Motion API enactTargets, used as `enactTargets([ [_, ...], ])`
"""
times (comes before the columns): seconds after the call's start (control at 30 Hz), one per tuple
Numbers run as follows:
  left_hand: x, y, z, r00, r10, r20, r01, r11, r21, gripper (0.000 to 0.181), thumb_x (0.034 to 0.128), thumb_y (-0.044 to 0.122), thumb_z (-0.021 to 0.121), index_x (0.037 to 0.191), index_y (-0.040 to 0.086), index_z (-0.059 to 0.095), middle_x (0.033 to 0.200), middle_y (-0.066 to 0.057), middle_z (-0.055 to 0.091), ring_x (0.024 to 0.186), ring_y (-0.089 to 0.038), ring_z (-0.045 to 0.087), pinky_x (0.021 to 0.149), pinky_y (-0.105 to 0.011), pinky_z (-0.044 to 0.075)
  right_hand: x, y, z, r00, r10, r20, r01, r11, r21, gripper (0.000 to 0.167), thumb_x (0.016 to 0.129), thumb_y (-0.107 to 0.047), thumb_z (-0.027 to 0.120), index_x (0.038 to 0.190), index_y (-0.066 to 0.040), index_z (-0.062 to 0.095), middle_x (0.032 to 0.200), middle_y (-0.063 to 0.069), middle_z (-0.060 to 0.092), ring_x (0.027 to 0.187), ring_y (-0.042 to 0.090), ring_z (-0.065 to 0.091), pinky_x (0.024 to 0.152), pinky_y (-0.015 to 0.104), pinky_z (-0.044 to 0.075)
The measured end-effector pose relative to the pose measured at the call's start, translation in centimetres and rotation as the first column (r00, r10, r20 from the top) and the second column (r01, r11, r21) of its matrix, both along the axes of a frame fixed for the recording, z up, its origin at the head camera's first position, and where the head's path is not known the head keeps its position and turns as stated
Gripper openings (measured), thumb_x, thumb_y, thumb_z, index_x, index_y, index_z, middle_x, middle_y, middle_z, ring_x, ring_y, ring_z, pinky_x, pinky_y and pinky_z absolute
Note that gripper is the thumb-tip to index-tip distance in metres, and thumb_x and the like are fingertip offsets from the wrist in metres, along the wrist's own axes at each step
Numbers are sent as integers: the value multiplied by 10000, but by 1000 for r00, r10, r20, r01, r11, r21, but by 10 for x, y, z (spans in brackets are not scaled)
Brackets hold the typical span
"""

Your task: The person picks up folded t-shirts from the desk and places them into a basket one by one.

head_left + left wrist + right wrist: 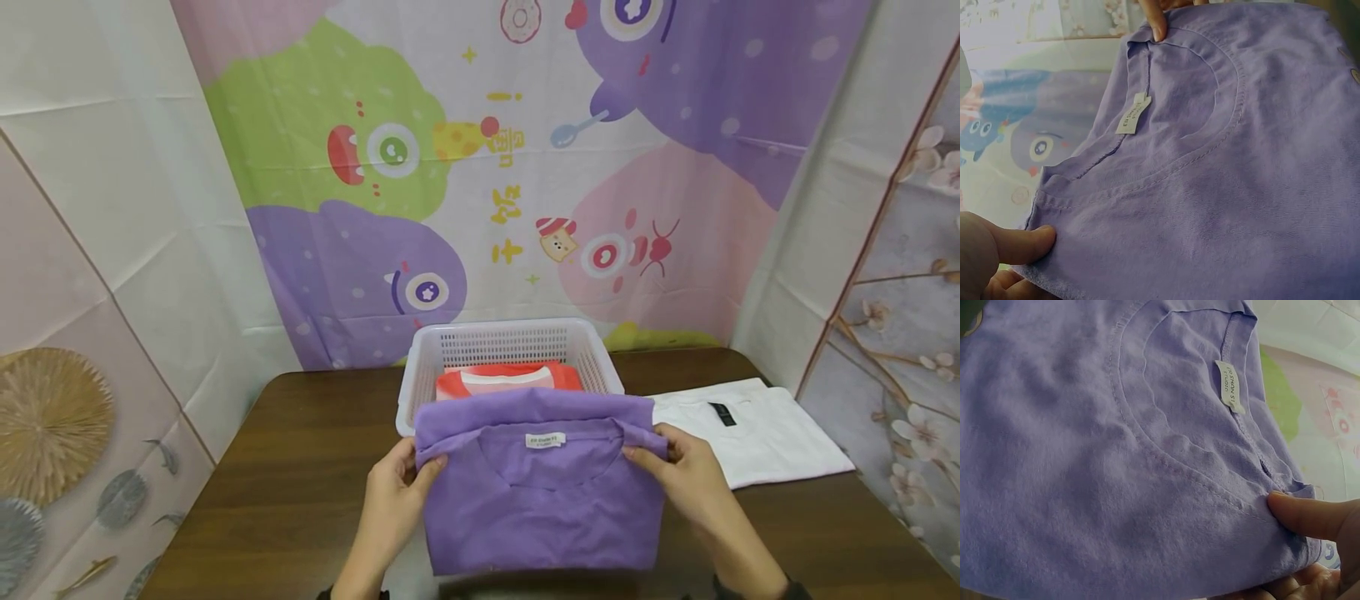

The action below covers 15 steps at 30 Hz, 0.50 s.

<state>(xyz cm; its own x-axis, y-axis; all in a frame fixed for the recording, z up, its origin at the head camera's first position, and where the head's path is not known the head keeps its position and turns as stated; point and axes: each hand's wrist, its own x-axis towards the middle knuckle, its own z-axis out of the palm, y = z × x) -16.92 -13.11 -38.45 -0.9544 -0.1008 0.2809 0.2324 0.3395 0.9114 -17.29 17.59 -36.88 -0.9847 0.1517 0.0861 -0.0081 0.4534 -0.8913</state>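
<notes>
A folded purple T-shirt hangs between both hands in front of the basket, its neckline and white label facing up. My left hand pinches the shirt's left shoulder edge, thumb in front and fingers behind. At the opposite shoulder my right hand pinches it the same way. In the left wrist view the left thumb presses on the purple cloth beside the collar. The right thumb lies near the collar's end in the right wrist view. Behind the cloth, most of the fingers are hidden.
Beyond the shirt stands a white plastic basket holding a red and white folded garment. A folded white shirt with a black label lies at the right of the brown wooden table. A cartoon-printed curtain hangs behind the table.
</notes>
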Motion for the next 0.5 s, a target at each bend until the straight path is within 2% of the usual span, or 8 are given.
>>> enactTargets([
  [0.17,-1,-2,7,999,-3,-42,2,1000,-21,190,852,28,680,1026,-42,650,863,-171,731,698,45,564,641,-172,495,-1,-1,5,1000,10,15,-10,1000,-9,209,836,-141,721,903,29,619,676,-119,602,645,1,525,608,220,461],
  [0.33,-3,-3,14,998,-9,-66,7,1000,-23,210,849,9,676,1046,-57,647,877,-190,734,711,43,580,645,-173,505,-4,-2,12,1000,18,-6,-18,1000,-17,214,841,-137,716,922,36,621,700,-111,613,658,-5,538,620,220,478],
  [0.5,-6,-3,20,997,-7,-79,5,999,-35,202,847,-4,674,1039,-58,646,880,-195,729,717,35,583,652,-175,507,-6,-2,19,1000,19,-23,-18,1000,9,234,844,-146,715,971,34,635,766,-35,668,673,-10,563,633,217,493],
])
